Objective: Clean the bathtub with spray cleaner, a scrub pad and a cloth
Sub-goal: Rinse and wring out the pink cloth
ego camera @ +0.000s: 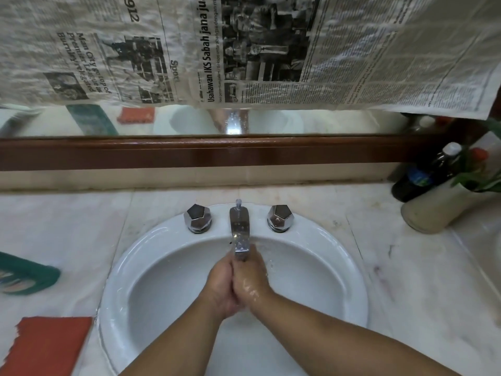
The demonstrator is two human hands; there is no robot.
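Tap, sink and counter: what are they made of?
The tap looks like chrome-plated metal: mirror-shiny, with bright reflections. The sink is smooth, glossy white, probably glazed ceramic. The counter is pale with faint grey veins, so it may be marble or a look-alike.

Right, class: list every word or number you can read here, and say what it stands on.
"Man City go top of Premier League as Burnley relegated": newspaper headline.
"Usahawan IKS Sabah jana jua", cut off: newspaper.
"Sport": newspaper.
"1912": newspaper.
Small columns and bottle label: too small or blurred.
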